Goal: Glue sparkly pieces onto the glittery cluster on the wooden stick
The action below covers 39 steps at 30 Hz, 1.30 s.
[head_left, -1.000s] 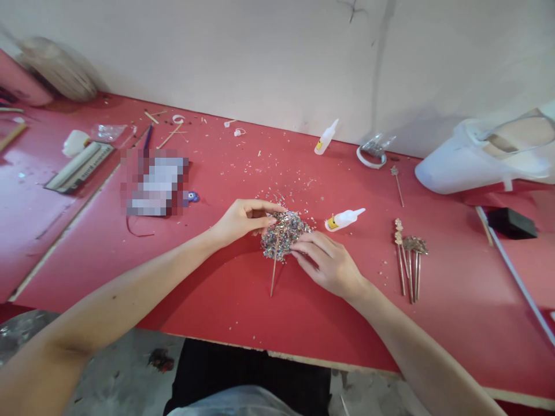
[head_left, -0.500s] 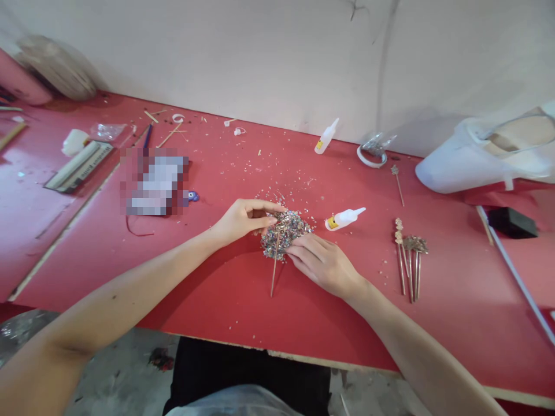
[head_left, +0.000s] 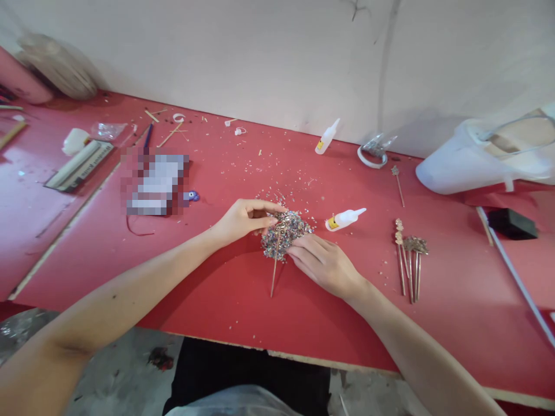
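A pile of tiny glittering stones (head_left: 291, 226) lies on the red table in front of me. Across it rests a thin hair stick (head_left: 274, 274), its shaft pointing toward me and its ornamented head over the pile. My left hand (head_left: 247, 221) reaches in from the left, thumb and forefinger closed at the stick's head. At the pile's right edge, my right hand (head_left: 323, 260) has its fingers pressed together among the stones; whatever is between the fingertips is hidden. Just beyond my right hand lies a white glue bottle (head_left: 346, 219) with a yellow label.
Several finished hair sticks (head_left: 407, 263) lie at right. Farther back are a second glue bottle (head_left: 327, 136), a tape-like ring (head_left: 372, 156) and a white bucket (head_left: 451, 159). A blurred-out flat object (head_left: 156, 185) and a long box (head_left: 80, 166) lie at left.
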Tool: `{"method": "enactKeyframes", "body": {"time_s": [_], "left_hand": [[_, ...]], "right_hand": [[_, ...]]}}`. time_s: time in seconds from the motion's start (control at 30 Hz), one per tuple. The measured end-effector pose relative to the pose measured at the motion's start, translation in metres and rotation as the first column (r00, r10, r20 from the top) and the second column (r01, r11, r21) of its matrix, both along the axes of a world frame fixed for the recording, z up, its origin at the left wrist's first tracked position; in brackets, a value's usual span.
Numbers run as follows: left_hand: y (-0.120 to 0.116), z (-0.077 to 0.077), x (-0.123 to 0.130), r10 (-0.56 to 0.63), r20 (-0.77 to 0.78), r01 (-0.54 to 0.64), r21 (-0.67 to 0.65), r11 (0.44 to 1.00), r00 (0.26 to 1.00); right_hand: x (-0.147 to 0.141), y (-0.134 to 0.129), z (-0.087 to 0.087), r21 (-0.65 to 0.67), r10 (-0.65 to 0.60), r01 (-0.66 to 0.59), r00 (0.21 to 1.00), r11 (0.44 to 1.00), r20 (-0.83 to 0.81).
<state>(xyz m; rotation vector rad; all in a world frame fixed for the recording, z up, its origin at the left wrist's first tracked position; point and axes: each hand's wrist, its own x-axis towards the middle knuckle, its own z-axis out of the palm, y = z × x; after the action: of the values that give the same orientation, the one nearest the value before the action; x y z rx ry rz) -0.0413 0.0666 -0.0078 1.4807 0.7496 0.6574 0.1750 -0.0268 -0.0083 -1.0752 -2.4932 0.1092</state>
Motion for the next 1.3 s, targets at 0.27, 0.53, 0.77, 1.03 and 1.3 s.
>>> {"method": "enactKeyframes", "body": {"time_s": [0.27,0.53,0.77,1.03,1.3], "left_hand": [[0.0000,-0.0009,-0.0003,0.001,-0.009,-0.001,-0.023,1.000,1.000],[0.0000,-0.0015,-0.0008,-0.001,0.000,0.001,-0.004,1.000,1.000],[-0.0008,-0.0012,-0.0001,-0.007,-0.004,0.007,0.006,1.000,1.000],[-0.0049,-0.0011,0.0025,-0.042,-0.119,0.053,0.092,0.994,0.992],[-0.0086,-0.0005,0.0044,-0.054,-0.177,0.091,0.207,0.974,0.983]], "right_hand": [[-0.0002,-0.0004,-0.0017,0.031,0.032,-0.031,0.999,0.999,-0.019],[0.0009,0.0001,-0.0008,-0.183,-0.238,0.186,0.917,0.965,-0.319],[0.0015,0.0017,-0.0016,-0.387,-0.502,0.337,0.710,0.858,-0.495],[-0.0013,0.0000,-0.0030,-0.583,-0.603,0.254,0.584,0.772,-0.544],[-0.0075,0.0011,-0.0010,-0.756,-0.689,0.108,0.510,0.646,-0.515]]}}
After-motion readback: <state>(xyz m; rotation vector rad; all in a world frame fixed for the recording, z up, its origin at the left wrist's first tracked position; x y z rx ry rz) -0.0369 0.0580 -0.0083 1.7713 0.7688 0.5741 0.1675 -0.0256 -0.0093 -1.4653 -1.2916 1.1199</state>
